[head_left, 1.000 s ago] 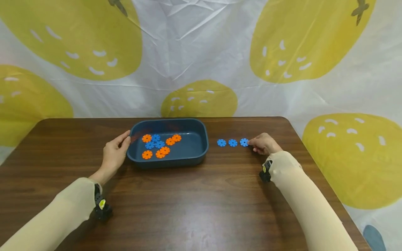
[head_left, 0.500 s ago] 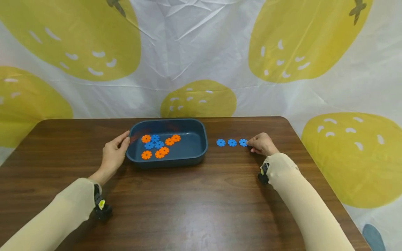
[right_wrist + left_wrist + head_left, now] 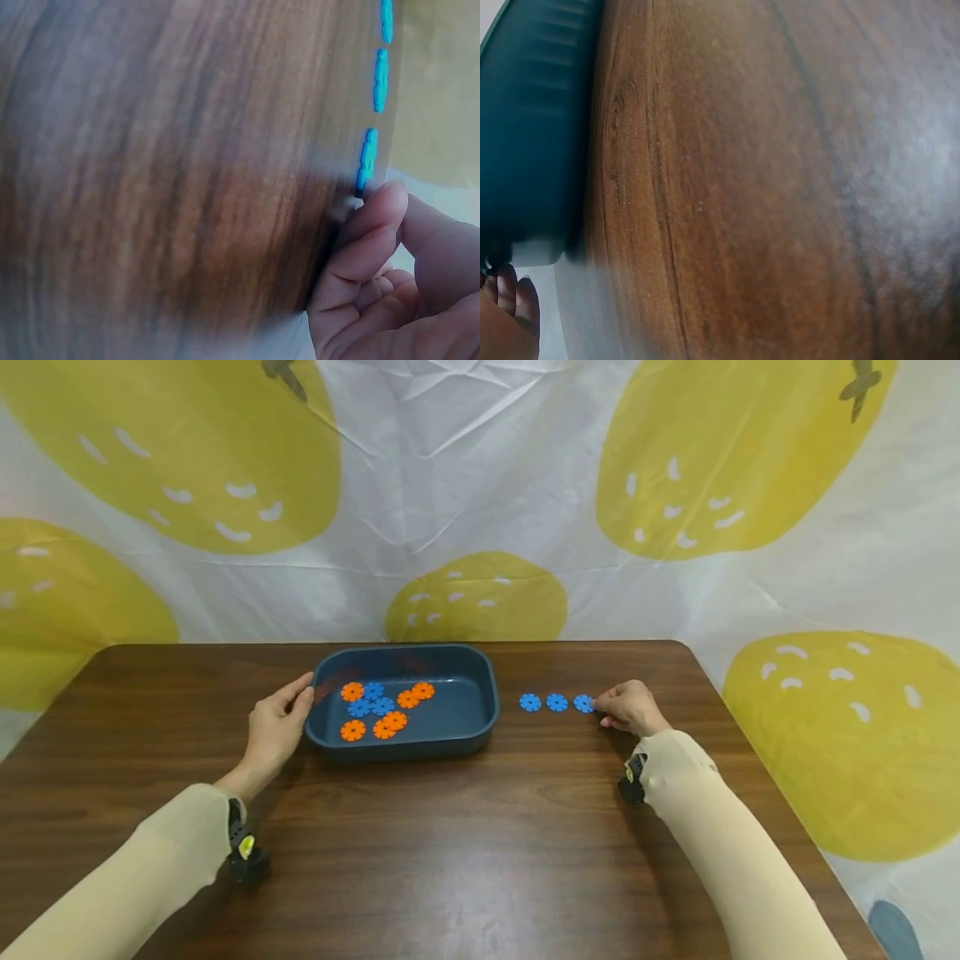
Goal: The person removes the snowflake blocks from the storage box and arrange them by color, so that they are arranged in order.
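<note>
A dark blue-grey plastic tray (image 3: 480,739) stands at the back of the table. My left hand (image 3: 273,727) holds its left rim between thumb and fingers. In the left wrist view the tray's side wall (image 3: 532,150) fills the left edge, with fingertips of the left hand (image 3: 514,304) below it. Right of the tray, three blue notched discs lie flat in a row: a left disc (image 3: 530,702), a middle disc (image 3: 557,702) and a right disc (image 3: 582,703). Thumb and forefinger of my right hand (image 3: 633,706) pinch the right disc's near edge (image 3: 367,159).
Inside the tray lie several orange notched discs (image 3: 353,730) and three blue ones (image 3: 360,707), some overlapping. The brown wooden table (image 3: 465,843) extends in front. A white curtain with yellow fruit prints (image 3: 476,597) hangs behind the table's back edge.
Hands, tray and discs keep their places; only the head view shifts slightly. The right wrist has turned a little, with the fingertips staying at the right blue disc.
</note>
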A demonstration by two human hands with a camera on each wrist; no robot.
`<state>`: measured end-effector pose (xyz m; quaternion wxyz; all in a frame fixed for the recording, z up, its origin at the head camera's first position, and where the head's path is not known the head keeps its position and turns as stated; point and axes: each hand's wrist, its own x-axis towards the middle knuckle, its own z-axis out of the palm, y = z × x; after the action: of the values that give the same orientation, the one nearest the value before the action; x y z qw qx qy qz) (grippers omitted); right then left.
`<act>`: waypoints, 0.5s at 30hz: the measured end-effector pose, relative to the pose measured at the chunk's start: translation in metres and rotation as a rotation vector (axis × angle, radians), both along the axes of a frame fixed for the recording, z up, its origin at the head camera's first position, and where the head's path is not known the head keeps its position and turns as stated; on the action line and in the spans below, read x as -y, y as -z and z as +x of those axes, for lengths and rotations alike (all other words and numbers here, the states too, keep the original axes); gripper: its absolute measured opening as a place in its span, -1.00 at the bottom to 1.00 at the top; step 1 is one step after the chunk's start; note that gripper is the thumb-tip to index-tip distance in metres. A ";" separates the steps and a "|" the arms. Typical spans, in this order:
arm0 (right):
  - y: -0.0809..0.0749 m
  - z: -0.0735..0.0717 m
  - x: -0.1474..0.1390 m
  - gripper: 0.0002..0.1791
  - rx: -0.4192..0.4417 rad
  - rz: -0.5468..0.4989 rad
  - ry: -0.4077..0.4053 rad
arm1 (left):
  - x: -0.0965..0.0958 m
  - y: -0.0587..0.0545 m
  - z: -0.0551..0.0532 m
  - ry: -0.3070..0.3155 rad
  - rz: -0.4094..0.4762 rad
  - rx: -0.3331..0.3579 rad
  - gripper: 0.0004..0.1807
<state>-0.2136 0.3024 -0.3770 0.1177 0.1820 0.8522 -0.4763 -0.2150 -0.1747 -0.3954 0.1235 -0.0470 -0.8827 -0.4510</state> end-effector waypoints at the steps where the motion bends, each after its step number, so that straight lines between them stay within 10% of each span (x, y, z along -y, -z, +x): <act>1: 0.000 0.000 -0.001 -0.73 0.005 -0.010 0.001 | 0.000 0.000 0.000 0.004 0.000 0.001 -0.54; 15: -0.036 -0.007 0.034 -0.41 -0.079 -0.262 0.042 | 0.001 0.002 -0.003 -0.008 0.013 -0.007 -0.56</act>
<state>-0.2203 0.2681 -0.3412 0.0967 0.1641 0.7827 -0.5925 -0.2177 -0.1753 -0.3969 0.1286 -0.0440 -0.8794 -0.4562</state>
